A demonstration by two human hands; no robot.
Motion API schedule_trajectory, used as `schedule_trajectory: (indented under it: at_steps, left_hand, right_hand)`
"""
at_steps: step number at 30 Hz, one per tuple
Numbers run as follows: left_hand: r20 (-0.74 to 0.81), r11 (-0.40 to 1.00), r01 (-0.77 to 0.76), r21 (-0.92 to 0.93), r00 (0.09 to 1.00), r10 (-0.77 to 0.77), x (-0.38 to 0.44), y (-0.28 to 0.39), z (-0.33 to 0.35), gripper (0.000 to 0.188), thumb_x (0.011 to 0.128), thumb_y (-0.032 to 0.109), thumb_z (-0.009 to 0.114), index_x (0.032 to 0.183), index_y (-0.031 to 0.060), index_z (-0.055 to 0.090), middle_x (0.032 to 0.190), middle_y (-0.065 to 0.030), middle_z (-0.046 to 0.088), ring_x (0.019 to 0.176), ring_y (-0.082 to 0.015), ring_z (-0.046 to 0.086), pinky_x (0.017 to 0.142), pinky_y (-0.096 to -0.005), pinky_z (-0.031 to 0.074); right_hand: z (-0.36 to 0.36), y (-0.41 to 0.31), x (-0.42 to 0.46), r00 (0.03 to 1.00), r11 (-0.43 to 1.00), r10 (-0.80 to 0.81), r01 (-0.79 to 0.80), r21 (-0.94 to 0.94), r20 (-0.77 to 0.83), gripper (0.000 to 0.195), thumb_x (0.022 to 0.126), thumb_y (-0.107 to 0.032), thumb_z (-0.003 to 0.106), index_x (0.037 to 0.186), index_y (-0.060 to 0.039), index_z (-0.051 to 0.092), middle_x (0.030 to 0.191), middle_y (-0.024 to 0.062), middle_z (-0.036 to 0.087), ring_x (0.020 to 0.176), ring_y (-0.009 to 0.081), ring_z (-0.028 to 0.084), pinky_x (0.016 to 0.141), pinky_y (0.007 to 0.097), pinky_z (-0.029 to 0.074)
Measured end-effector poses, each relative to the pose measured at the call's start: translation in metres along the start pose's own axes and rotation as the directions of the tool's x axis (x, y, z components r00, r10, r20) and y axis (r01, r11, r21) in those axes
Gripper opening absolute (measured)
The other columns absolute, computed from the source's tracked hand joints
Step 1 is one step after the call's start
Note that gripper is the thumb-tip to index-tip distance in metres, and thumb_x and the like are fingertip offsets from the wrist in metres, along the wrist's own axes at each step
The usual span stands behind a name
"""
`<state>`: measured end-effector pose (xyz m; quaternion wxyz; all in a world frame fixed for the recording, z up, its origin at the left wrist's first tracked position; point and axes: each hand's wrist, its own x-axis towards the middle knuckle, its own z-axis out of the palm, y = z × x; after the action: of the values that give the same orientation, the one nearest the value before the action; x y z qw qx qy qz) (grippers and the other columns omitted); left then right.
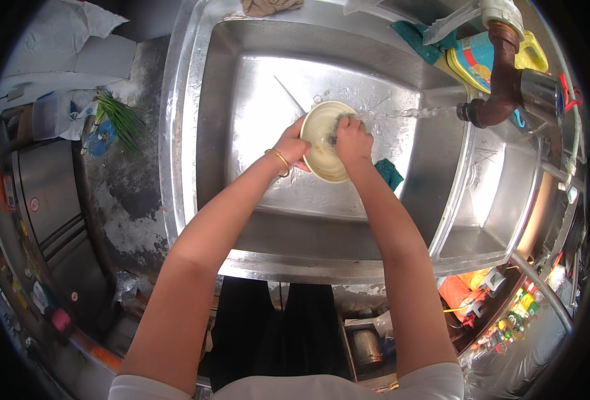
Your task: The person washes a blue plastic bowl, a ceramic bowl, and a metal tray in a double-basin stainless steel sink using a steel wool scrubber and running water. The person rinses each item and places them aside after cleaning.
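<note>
My left hand (pixel 295 146) grips the left rim of a cream-coloured bowl (pixel 320 125), tilted over the basin of a stainless steel sink (pixel 255 185). Inside the bowl, my right hand (pixel 353 140) presses a dark scrubbing pad (pixel 333 132), mostly covered by the fingers, against the wall. A yellowish smear shows on the bowl's lower inside. From the right, a stream of water (pixel 405 114) runs out of the tap (pixel 470 113) and reaches the bowl's far right rim. A teal cloth (pixel 388 174) lies on the basin floor beside my right forearm. Behind the bowl lies a thin stick (pixel 289 93).
A brown pipe (pixel 504 75) rises at the right above a second, smaller basin (pixel 475 185). Another teal cloth (pixel 420 42) and a yellow-and-blue jug (pixel 480 57) sit at the back right corner. A brown cloth (pixel 270 6) rests on the far rim. Green onions (pixel 120 120) lie at left.
</note>
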<state>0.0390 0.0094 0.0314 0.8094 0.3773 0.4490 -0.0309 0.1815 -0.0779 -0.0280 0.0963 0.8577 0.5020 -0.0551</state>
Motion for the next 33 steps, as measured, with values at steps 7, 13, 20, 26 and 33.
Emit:
schedule_trajectory:
  at_steps: [7,13,20,26,33]
  left_hand:
    - [-0.068,0.984,-0.095,0.150,0.992,0.106,0.005,-0.014,-0.006,0.078,0.067,-0.006,0.039,0.138,0.0253,0.030,0.115,-0.0120,0.053,0.091,-0.0248,0.061,0.056,-0.0346,0.059]
    - [-0.010,0.995,-0.061,0.081,0.998,0.062,0.004,-0.008,-0.007,0.078,0.068,-0.008,0.041,0.138,0.0240,0.031,0.113,-0.0099,0.053,0.089,-0.0235,0.061,0.057,-0.0354,0.059]
    - [-0.008,0.998,-0.040,0.048,0.999,0.040,0.003,-0.003,-0.003,0.074,0.070,-0.009,0.040,0.137,0.0202,0.033,0.117,-0.0126,0.051,0.097,-0.0235,0.059,0.061,-0.0327,0.060]
    - [-0.082,0.986,-0.152,0.065,0.984,0.157,0.002,-0.021,-0.007,0.078,0.066,-0.008,0.039,0.137,0.0227,0.034,0.107,-0.0090,0.057,0.083,-0.0185,0.061,0.055,-0.0307,0.057]
    - [-0.010,0.994,-0.080,0.075,0.997,0.081,-0.002,-0.007,-0.005,0.079,0.068,-0.009,0.040,0.139,0.0249,0.030,0.109,-0.0089,0.056,0.088,-0.0200,0.061,0.057,-0.0321,0.058]
  right_hand:
    - [-0.058,-0.014,-0.017,0.722,0.956,0.110,-0.264,0.126,0.683,0.035,0.074,-0.018,0.061,0.107,-0.0075,0.056,0.105,0.0127,0.059,0.097,0.0292,0.060,0.077,0.0406,0.050]
    - [-0.030,-0.014,0.002,0.990,0.984,-0.020,-0.004,0.177,0.138,0.025,0.072,-0.012,0.061,0.097,-0.0081,0.056,0.099,0.0103,0.057,0.093,0.0274,0.060,0.076,0.0389,0.050]
    - [0.004,0.011,-0.011,0.999,0.999,-0.048,0.048,-0.012,0.026,0.016,0.074,-0.014,0.060,0.090,-0.0098,0.056,0.092,0.0061,0.055,0.081,0.0228,0.060,0.066,0.0369,0.051]
    - [-0.048,-0.010,-0.025,0.735,0.919,0.082,-0.317,0.234,0.673,0.039,0.074,-0.027,0.055,0.105,-0.0036,0.058,0.105,0.0197,0.061,0.099,0.0316,0.059,0.083,0.0391,0.048]
    - [-0.012,-0.007,-0.004,0.940,0.935,-0.289,0.318,0.158,-0.183,0.020,0.068,-0.010,0.061,0.087,-0.0112,0.054,0.091,0.0059,0.050,0.092,0.0226,0.051,0.070,0.0390,0.045]
